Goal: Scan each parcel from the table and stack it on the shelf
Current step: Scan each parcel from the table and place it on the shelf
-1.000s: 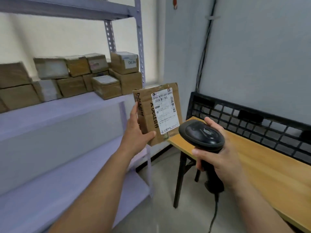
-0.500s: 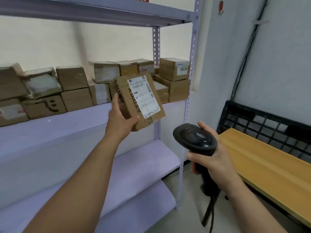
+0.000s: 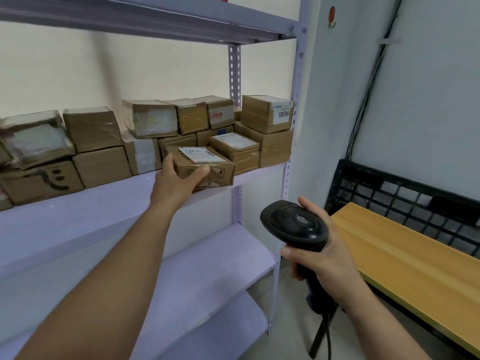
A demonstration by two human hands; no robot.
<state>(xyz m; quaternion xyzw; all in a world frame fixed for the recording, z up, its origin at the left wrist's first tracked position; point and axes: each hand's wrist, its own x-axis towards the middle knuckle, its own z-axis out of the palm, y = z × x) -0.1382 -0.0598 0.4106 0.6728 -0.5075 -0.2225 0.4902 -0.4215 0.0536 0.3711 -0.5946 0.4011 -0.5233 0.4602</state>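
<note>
Where the room's corner meets a pale grey wall, a lilac metal shelf point(image 3: 104, 203) stands on the left and a wooden table point(image 3: 405, 258) runs along the right, with grey floor between them. A black mesh crate point(image 3: 400, 196) lies on the table's far side against the wall. Dark cables point(image 3: 368, 84) run down the wall above it, and a small orange hook point(image 3: 331, 16) sticks near the top.

Four shelf boards show, one above another. Only the second from the top carries cartons: about thirteen brown taped boxes, packed in two layers along its far side, with more cut off at the left edge. The upper box at the right end is labelled 0836 point(image 3: 266, 114).

One more parcel point(image 3: 207, 166), label facing up, sits at the near edge of that same board, just in front of the row and touching a flat labelled box point(image 3: 237, 150) to its right. The left hand point(image 3: 176, 183) grips its near left corner, thumb across the front face and fingers round the left side. Whether the parcel's full weight is on the board I cannot tell.

The right hand point(image 3: 327, 263) is wrapped round the handle of the single black scanner point(image 3: 296, 224), held low between shelf and table with its head tilted up and its cord hanging below.
</note>
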